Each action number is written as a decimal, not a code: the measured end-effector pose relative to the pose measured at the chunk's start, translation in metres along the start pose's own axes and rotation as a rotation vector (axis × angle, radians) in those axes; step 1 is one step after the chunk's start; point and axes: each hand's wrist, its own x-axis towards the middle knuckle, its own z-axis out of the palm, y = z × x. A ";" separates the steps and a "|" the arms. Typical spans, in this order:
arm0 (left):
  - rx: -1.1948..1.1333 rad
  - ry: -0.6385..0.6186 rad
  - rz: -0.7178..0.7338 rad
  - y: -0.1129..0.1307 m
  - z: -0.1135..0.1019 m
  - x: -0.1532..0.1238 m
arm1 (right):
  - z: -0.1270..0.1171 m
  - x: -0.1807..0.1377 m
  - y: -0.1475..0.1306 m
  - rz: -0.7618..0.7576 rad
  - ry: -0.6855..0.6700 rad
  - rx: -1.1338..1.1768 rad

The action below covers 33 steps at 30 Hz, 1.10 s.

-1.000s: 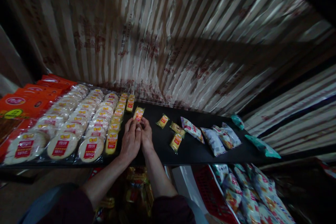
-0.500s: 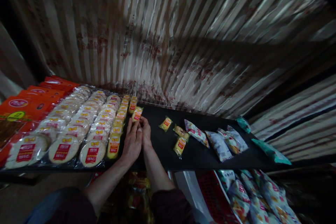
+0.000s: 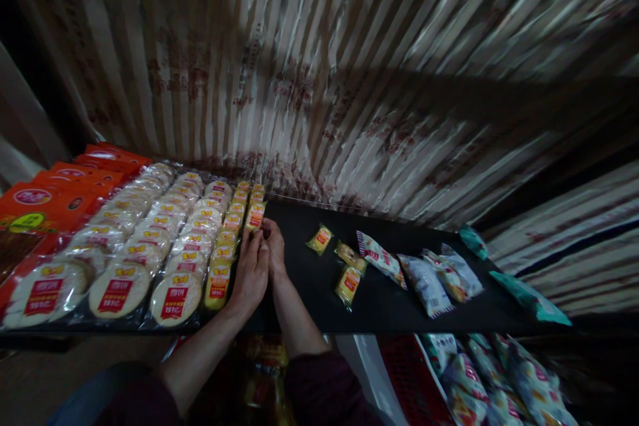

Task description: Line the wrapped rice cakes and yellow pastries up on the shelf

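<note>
We see both hands meeting over a black shelf (image 3: 379,306) that runs along a striped curtain (image 3: 319,80). We take the shelf as our landmark.

Left hand (image 3: 251,271): lies palm down at the shelf's front-left part, fingers stretched toward a small yellow packet (image 3: 255,215). Fingertips meet the packet's near end. The light is dim, so we cannot tell if the grip closes on it or merely presses it.

Right hand (image 3: 274,249): just beside the left hand, touching it, fingers curled at the packet's near right corner. Grip looks narrow; we cannot tell if it truly pinches the wrapper.

Packet position: on the shelf, at the right edge of the stocked left section, in line with a row of like yellow packets (image 3: 224,246) running front to back.

Left of that row: three rows of round cracker packs (image 3: 144,239) with red labels, laid overlapping. Further left, at the shelf's left end, orange bags (image 3: 44,200).

Right of the hands, on the bare black surface: three loose yellow packets (image 3: 344,263), well apart from the hands. Beyond them a cluster of white snack bags (image 3: 424,276), then green bags (image 3: 529,296) near the shelf's right end.

Below the shelf at right: more snack bags (image 3: 489,383), partly blurred.
</note>
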 end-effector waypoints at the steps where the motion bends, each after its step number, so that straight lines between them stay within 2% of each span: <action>1: 0.001 0.003 -0.003 -0.001 0.000 0.000 | 0.000 0.001 0.001 0.001 0.000 -0.008; 10: -0.033 0.020 0.005 -0.017 0.004 0.007 | 0.001 0.004 0.000 -0.020 -0.003 -0.112; 23: -0.045 -0.016 -0.025 -0.026 0.006 0.016 | -0.003 -0.006 -0.022 0.009 -0.036 -0.424; 33: -0.143 -0.047 0.001 -0.021 0.005 0.010 | -0.003 -0.004 -0.023 0.014 -0.013 -0.413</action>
